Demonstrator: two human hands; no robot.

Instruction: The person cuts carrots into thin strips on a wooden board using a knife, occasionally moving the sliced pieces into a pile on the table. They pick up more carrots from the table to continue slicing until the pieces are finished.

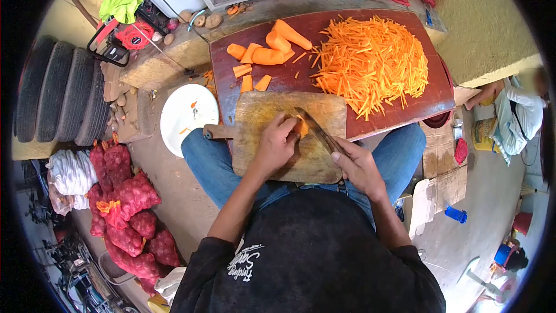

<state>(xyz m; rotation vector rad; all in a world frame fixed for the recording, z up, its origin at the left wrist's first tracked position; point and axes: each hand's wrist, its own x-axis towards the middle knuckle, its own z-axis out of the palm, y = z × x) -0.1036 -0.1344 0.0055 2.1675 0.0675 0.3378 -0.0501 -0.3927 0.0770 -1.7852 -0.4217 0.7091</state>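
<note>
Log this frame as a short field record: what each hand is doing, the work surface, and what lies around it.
left hand: presses a carrot piece onto the wooden cutting board
right hand: grips a knife, blade at the carrot piece
surface: cutting board rests on the lap and on a dark red tray
on tray: pile of carrot strips; uncut carrot chunks
nearby: white plate; red mesh sacks; tyres

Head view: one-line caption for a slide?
Left hand pins a carrot piece on a wooden cutting board while right hand slices with a knife; carrot sticks heaped beyond.
</note>
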